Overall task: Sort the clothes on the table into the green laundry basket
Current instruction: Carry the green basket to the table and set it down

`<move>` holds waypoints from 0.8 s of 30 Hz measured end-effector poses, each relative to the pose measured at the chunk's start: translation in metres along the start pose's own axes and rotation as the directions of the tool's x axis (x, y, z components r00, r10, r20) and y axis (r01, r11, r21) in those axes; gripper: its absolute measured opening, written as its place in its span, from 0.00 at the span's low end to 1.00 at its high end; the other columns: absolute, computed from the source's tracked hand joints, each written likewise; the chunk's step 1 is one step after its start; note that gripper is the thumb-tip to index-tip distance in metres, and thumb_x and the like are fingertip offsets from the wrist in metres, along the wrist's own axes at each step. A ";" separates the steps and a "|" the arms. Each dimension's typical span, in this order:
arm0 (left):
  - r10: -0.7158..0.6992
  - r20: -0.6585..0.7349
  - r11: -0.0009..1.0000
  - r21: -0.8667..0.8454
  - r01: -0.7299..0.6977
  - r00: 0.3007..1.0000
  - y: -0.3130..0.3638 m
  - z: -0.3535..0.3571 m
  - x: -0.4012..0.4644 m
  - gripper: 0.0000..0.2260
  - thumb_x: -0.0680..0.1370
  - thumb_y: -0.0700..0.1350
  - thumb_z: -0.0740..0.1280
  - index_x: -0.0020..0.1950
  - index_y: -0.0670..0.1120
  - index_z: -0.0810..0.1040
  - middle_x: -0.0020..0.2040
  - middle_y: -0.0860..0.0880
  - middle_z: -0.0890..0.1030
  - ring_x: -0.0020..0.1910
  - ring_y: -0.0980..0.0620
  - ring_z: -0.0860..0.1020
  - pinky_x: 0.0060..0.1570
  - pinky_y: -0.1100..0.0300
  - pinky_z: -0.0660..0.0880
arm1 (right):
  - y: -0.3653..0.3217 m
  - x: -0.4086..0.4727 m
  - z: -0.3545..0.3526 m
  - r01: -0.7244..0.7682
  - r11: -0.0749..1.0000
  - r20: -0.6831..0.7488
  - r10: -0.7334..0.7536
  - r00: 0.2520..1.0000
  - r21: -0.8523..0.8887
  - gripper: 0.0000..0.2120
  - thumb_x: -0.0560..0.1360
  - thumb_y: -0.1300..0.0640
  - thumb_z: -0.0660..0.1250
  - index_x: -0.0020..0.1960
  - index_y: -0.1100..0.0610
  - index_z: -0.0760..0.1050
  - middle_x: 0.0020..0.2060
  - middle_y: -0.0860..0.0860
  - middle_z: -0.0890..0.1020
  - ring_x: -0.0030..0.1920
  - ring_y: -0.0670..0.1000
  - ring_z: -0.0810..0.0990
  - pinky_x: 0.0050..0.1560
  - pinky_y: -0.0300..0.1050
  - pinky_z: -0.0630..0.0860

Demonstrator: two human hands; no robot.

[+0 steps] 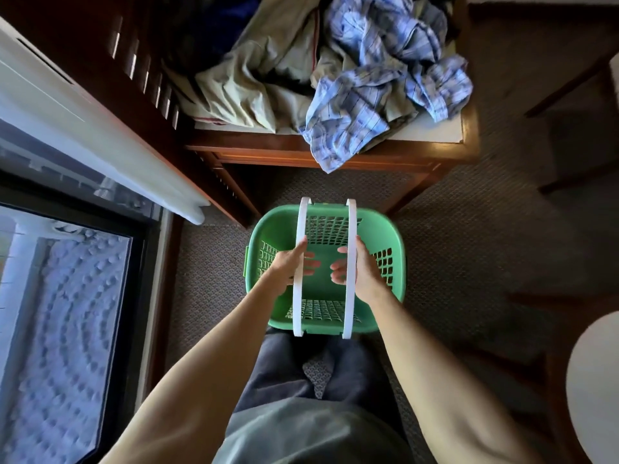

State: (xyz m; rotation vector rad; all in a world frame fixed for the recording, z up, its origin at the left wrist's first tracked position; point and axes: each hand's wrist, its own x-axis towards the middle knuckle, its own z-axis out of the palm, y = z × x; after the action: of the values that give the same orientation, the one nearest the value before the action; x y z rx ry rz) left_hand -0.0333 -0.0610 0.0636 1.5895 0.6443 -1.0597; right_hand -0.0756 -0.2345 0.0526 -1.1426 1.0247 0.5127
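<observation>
Green laundry basket point(395, 242) sits empty over the carpet just in front of the desk point(335, 152), between the desk and the person's legs. Can't tell if it rests on the floor or hangs from the handles. Left hand point(289, 264) curls round the left white handle point(299, 262); right hand point(356, 266) curls round the right white handle point(350, 229). Both handles are swung up over the basket's opening, fingers tucked inside them.

Clothes are all on the desk, beyond the basket: a blue plaid shirt point(375, 95) crumpled on the desk's right part, one corner drooping over the front edge toward the basket; a beige garment point(254, 82) bunched on the desk's left part, touching and partly under the shirt. Something dark behind them, too dim to name.

Handling, my read: the basket is thin perforated plastic, stiff and light when empty, so the handles are the obvious hold. They look like they pivot, so they likely need dropping aside to clear the opening before loading. Both garments are soft, limp and light; nothing fragile or slippery. Best take is a full-hand bunch at the thick middle of each pile, not an edge, or it will unfurl and drag. The shirt's overhanging corner is the nearest bit to the basket, but pulling there may tug the beige garment along, since the two overlap.
</observation>
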 end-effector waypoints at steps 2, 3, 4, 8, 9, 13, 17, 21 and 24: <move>-0.008 0.006 0.999 -0.051 0.008 1.000 0.000 0.001 0.005 0.28 0.78 0.69 0.60 0.55 0.46 0.84 0.49 0.47 0.87 0.45 0.47 0.85 0.49 0.53 0.78 | 0.000 0.002 0.000 -0.032 0.999 0.019 0.032 0.999 0.012 0.34 0.79 0.31 0.54 0.47 0.63 0.77 0.32 0.60 0.81 0.29 0.57 0.79 0.34 0.48 0.79; -0.015 0.019 0.995 -0.098 0.017 1.000 -0.001 0.003 0.007 0.28 0.78 0.68 0.60 0.52 0.45 0.84 0.46 0.46 0.87 0.42 0.46 0.84 0.46 0.53 0.78 | -0.001 0.003 -0.001 -0.044 0.999 0.030 0.045 0.999 -0.016 0.36 0.78 0.30 0.53 0.41 0.62 0.77 0.30 0.60 0.80 0.27 0.57 0.77 0.32 0.47 0.77; -0.025 0.028 0.988 -0.149 0.029 0.999 -0.001 0.006 0.008 0.27 0.79 0.67 0.61 0.49 0.43 0.83 0.42 0.45 0.86 0.36 0.46 0.83 0.40 0.55 0.78 | -0.002 0.001 -0.001 -0.049 0.998 0.042 0.051 0.998 -0.040 0.36 0.77 0.28 0.53 0.36 0.61 0.76 0.26 0.58 0.77 0.24 0.55 0.74 0.30 0.46 0.74; -0.064 0.008 0.981 -0.181 0.064 0.998 -0.002 0.010 0.002 0.24 0.78 0.66 0.63 0.36 0.46 0.72 0.25 0.50 0.70 0.22 0.53 0.65 0.22 0.64 0.63 | -0.005 -0.006 -0.005 -0.043 0.998 -0.005 0.043 0.999 -0.036 0.33 0.75 0.28 0.56 0.30 0.56 0.69 0.21 0.51 0.62 0.21 0.50 0.61 0.26 0.41 0.63; -0.066 0.023 0.982 -0.175 0.069 0.998 -0.004 0.009 0.001 0.24 0.78 0.66 0.63 0.35 0.47 0.70 0.25 0.51 0.67 0.23 0.53 0.63 0.22 0.64 0.62 | -0.004 -0.008 -0.005 -0.032 0.999 -0.016 0.031 0.999 -0.026 0.32 0.76 0.29 0.57 0.30 0.56 0.69 0.21 0.50 0.62 0.21 0.50 0.60 0.26 0.40 0.62; -0.070 0.054 0.986 -0.150 0.077 0.996 -0.011 0.006 -0.011 0.26 0.77 0.67 0.63 0.34 0.47 0.68 0.25 0.52 0.63 0.23 0.53 0.61 0.22 0.63 0.62 | 0.008 -0.022 -0.006 0.038 0.999 -0.050 -0.040 0.998 -0.034 0.29 0.78 0.33 0.59 0.32 0.56 0.70 0.20 0.49 0.64 0.20 0.50 0.62 0.27 0.40 0.62; -0.023 0.085 0.988 -0.150 0.035 0.996 -0.016 0.009 -0.032 0.25 0.78 0.67 0.61 0.33 0.48 0.65 0.25 0.52 0.60 0.24 0.53 0.57 0.23 0.64 0.59 | 0.014 -0.043 -0.010 0.134 0.991 -0.077 -0.136 0.988 -0.031 0.29 0.79 0.35 0.59 0.31 0.57 0.69 0.19 0.50 0.65 0.19 0.50 0.62 0.26 0.40 0.63; 0.070 0.106 0.987 -0.148 -0.053 0.992 -0.016 0.019 -0.053 0.25 0.80 0.66 0.59 0.32 0.50 0.63 0.26 0.52 0.59 0.24 0.53 0.56 0.23 0.65 0.57 | 0.018 -0.070 -0.021 0.206 0.978 -0.111 -0.208 0.972 -0.026 0.29 0.79 0.35 0.58 0.32 0.57 0.67 0.19 0.48 0.64 0.18 0.49 0.61 0.24 0.38 0.60; 0.125 0.119 0.983 -0.147 -0.107 0.985 -0.016 0.031 -0.066 0.24 0.81 0.64 0.58 0.32 0.50 0.62 0.26 0.52 0.60 0.22 0.55 0.57 0.22 0.66 0.56 | 0.022 -0.086 -0.030 0.231 0.973 -0.152 -0.229 0.962 -0.004 0.29 0.80 0.35 0.58 0.31 0.56 0.66 0.20 0.48 0.63 0.18 0.48 0.59 0.24 0.36 0.57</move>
State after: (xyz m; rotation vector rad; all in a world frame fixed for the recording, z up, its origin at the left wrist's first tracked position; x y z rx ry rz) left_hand -0.0859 -0.0784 0.1135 1.4084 0.5205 -0.9988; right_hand -0.1460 -0.2402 0.1148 -1.2845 1.0078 0.2359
